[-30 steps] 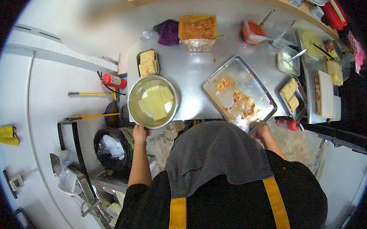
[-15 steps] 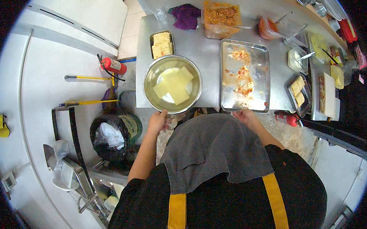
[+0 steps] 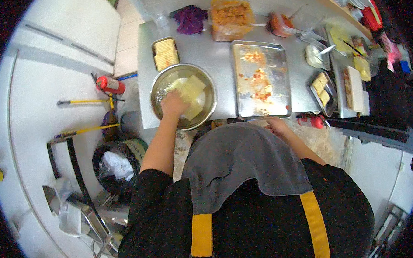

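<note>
My left hand (image 3: 174, 104) reaches down into a round steel bowl (image 3: 214, 90), over pale yellow flat sheets (image 3: 194, 88) lying in clear liquid. They look like pasta sheets. Its fingers are blurred and partly hidden, so their grip does not show. By the front edge of a shallow metal tray (image 3: 280, 90), my right hand (image 3: 276, 124) is held low. Whether it touches the rim is unclear, and its fingers show too little to tell their state. Smears of red sauce and white bits (image 3: 260, 84) mark the tray.
Behind the bowl stands a small pan of ridged yellow pieces (image 3: 166, 54). A tub of orange-brown filling (image 3: 231, 18), a red sauce container (image 3: 281, 24) and a white-filled container (image 3: 315, 57) line the back. A pan with rolls (image 3: 323, 88) is at right. A lined bin (image 3: 117, 166) stands left.
My left hand has moved from the bowl's front rim into the bowl. The view has shifted slightly, so the table appears further left. My right hand stays near the tray's front edge.
</note>
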The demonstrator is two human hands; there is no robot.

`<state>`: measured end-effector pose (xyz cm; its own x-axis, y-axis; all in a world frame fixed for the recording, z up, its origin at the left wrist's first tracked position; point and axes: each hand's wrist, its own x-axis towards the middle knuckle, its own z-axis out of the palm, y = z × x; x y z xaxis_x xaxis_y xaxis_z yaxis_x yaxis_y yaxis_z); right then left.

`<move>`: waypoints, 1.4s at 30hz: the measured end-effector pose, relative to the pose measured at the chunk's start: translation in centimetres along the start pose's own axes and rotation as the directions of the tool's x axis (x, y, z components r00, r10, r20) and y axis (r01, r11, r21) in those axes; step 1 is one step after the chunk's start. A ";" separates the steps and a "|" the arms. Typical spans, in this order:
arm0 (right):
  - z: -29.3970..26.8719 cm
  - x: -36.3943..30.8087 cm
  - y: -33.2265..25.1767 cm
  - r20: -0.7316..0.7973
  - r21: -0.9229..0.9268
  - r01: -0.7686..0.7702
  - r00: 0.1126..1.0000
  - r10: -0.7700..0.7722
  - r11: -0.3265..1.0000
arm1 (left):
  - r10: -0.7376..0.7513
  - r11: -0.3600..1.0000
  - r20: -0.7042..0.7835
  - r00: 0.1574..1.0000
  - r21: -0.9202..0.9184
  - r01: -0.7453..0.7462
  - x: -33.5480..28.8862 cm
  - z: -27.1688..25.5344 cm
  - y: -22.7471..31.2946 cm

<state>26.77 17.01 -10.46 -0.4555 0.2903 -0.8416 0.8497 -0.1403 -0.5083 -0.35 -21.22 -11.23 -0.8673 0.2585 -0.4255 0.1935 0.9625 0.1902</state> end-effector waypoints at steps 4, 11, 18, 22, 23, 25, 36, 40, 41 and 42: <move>-1.3 -0.6 0.3 -0.064 -0.224 0.012 0.998 -0.027 0.974 | -0.070 0.997 -0.043 0.997 -0.044 0.068 0.5 1.3 0.3; -3.6 2.4 2.4 0.047 -0.604 0.229 0.966 -0.253 0.763 | -0.123 0.992 -0.068 0.990 0.021 0.124 0.5 1.6 1.4; -6.5 2.4 1.8 0.019 -0.581 0.293 0.938 -0.347 0.759 | 0.032 0.997 -0.041 0.999 -0.073 -0.035 0.4 1.8 1.7; -8.0 1.8 0.3 -0.014 -0.532 0.162 0.980 -0.200 0.831 | 0.149 0.957 -0.149 0.978 -0.228 -0.180 -1.2 0.9 0.7; -8.3 2.0 0.1 0.005 -0.503 0.175 0.980 -0.200 0.847 | 0.146 0.941 -0.175 0.974 -0.280 -0.192 -2.0 0.2 0.7; -8.7 2.5 -0.1 0.026 -0.449 0.198 0.978 -0.209 0.871 | 0.110 0.920 -0.222 0.969 -0.345 -0.184 -3.9 -1.8 0.9; -9.0 5.3 -2.4 0.070 -0.355 0.293 0.955 -0.287 0.888 | -0.118 0.931 -0.453 0.884 -0.360 -0.060 -11.4 -14.3 3.2; -8.5 5.4 -4.1 0.113 -0.380 0.330 0.944 -0.311 0.864 | -0.089 0.950 -0.525 0.847 -0.300 -0.086 -12.5 -17.3 3.6; -8.3 5.3 -4.4 0.108 -0.394 0.331 0.943 -0.314 0.857 | -0.105 0.947 -0.535 0.838 -0.311 -0.079 -12.8 -17.9 3.7; -8.1 5.1 -4.8 0.093 -0.396 0.299 0.954 -0.287 0.868 | -0.117 0.947 -0.536 0.836 -0.313 -0.069 -12.9 -18.5 3.9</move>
<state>22.49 26.87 -10.80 -0.7025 0.2294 -0.6737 0.7064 0.3396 -0.6210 3.11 -22.36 11.42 -0.9936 0.0596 0.0960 0.0991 0.8681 0.4865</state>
